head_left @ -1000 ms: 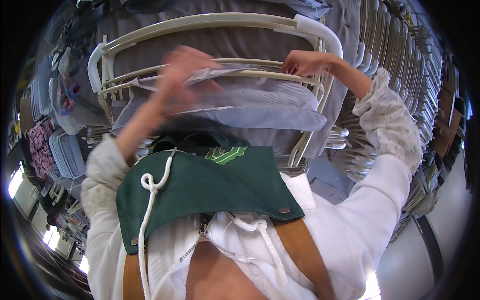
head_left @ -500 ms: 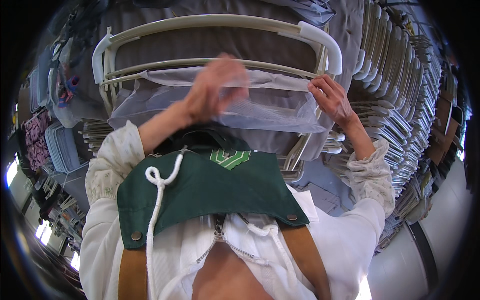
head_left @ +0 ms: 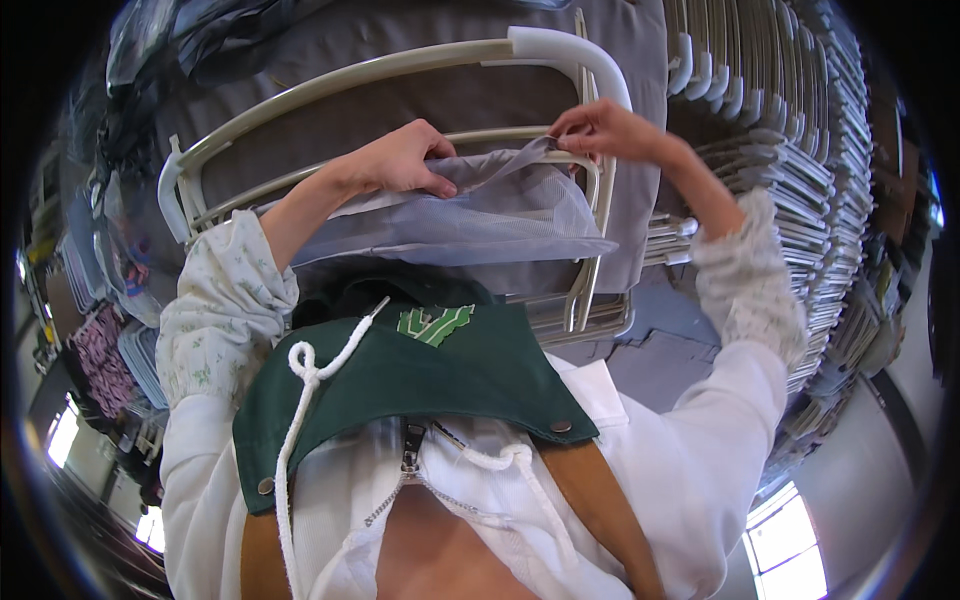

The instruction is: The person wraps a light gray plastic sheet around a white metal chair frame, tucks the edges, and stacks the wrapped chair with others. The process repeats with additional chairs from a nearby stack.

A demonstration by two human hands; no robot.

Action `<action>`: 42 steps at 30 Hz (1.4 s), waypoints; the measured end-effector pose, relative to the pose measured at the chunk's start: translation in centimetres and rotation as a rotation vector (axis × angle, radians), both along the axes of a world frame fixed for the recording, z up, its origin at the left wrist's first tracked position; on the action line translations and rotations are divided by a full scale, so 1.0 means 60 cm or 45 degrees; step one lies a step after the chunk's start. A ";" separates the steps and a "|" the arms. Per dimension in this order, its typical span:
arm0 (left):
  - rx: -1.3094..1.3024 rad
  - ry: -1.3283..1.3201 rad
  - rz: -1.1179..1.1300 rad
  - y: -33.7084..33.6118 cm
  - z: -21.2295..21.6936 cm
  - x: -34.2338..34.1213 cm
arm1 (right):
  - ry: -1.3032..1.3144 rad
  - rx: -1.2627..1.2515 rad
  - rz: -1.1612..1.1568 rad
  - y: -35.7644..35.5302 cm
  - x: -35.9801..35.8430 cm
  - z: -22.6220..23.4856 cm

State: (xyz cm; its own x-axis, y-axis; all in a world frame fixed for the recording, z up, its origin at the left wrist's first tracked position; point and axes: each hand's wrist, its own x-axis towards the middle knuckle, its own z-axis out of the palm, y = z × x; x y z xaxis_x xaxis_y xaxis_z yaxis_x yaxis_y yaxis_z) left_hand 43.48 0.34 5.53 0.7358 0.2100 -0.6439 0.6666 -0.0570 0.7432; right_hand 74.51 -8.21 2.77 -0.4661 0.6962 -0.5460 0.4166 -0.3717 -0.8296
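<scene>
Both hands, left (head_left: 405, 160) and right (head_left: 600, 128), pinch a sheer grey mesh (head_left: 480, 215) over a cream rack (head_left: 400, 65) among stacked trays (head_left: 790, 150)

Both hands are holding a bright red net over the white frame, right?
Not quite. In the head view the net is pale grey and see-through, not red. The left hand and the right hand do both hold it over the white frame.

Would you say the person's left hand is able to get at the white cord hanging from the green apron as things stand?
Probably not at once: the left hand is gripping the sheer grey mesh fabric up at the cream metal frame, well away from the white cord; nothing blocks it otherwise.
</scene>
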 end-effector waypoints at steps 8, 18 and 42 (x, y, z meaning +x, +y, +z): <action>0.077 0.077 0.139 -0.020 0.016 0.006 | 0.097 -0.567 0.598 0.077 -0.023 -0.017; 0.447 -0.098 0.071 -0.034 0.000 -0.022 | -0.582 0.382 0.433 0.018 -0.004 0.003; -0.268 -0.288 0.322 -0.062 -0.014 0.184 | -0.544 1.050 -0.337 -0.201 -0.012 0.067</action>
